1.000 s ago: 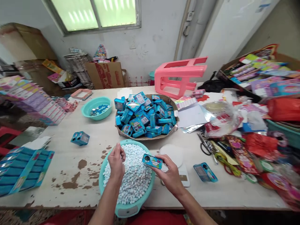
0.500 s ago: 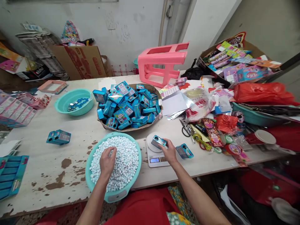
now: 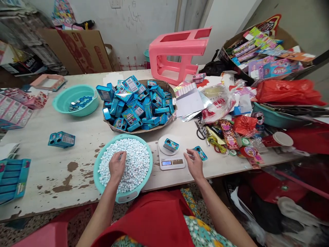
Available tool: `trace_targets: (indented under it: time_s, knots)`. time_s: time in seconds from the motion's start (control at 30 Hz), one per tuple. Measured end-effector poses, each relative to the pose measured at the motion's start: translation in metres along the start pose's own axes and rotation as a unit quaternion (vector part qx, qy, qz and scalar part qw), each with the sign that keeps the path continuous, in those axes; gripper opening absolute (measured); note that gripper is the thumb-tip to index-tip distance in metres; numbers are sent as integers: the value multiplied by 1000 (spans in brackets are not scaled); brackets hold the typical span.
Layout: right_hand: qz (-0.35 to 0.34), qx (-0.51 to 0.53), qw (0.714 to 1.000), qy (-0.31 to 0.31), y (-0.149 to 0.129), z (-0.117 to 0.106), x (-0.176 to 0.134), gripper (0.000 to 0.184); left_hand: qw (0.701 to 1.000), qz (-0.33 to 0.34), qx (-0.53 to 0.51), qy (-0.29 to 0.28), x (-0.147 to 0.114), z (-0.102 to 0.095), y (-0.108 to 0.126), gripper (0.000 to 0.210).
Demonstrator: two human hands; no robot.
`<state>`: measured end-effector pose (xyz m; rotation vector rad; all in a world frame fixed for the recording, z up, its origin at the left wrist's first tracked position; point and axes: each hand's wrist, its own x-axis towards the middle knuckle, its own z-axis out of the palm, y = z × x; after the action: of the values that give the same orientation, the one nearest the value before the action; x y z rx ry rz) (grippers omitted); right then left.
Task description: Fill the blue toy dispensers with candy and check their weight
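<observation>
My left hand point(image 3: 117, 168) hovers over a turquoise basin point(image 3: 150, 168) full of small pale blue and white candies point(image 3: 136, 164). Its fingers are curled in; whatever they may hold is hidden. On the round plate of a white kitchen scale point(image 3: 172, 164) lies a small blue candy box point(image 3: 171, 145) with a dark round hole at one end. To the right of the scale is my right hand point(image 3: 195, 164), fingers apart and holding nothing. A second blue box point(image 3: 200, 153) lies on the table just beyond it, partly covered by the hand.
A cut-down carton point(image 3: 138, 129) heaped with blue boxes stands behind the basin. Two more boxes point(image 3: 61, 139) and a turquoise bowl point(image 3: 55, 103) of shiny blue-and-silver discs are left. Scissors point(image 3: 202, 132), wrappers and bags clutter the right. A pink stool point(image 3: 177, 44) lies behind.
My right hand has let go of the blue box, which now rests on the scale plate, and has drawn away to the right. The view has shifted down a little.
</observation>
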<state>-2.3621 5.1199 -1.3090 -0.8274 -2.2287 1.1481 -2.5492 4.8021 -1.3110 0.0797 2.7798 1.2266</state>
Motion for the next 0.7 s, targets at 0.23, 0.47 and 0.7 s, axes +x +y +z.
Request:
trace_targets:
  time_s: [0.23, 0.47, 0.7]
  knots:
    - [15, -1, 1000, -13, -5, -5, -9, 28, 1000, -15, -19, 4, 4, 3, 4, 30]
    - [21, -2, 1000, -22, -2, -3, -9, 28, 999, -12, -31, 5, 3, 2, 4, 30]
    - [9, 1, 1000, -26, -3, 19, 3, 43, 994, 88, 53, 29, -2, -4, 1, 29]
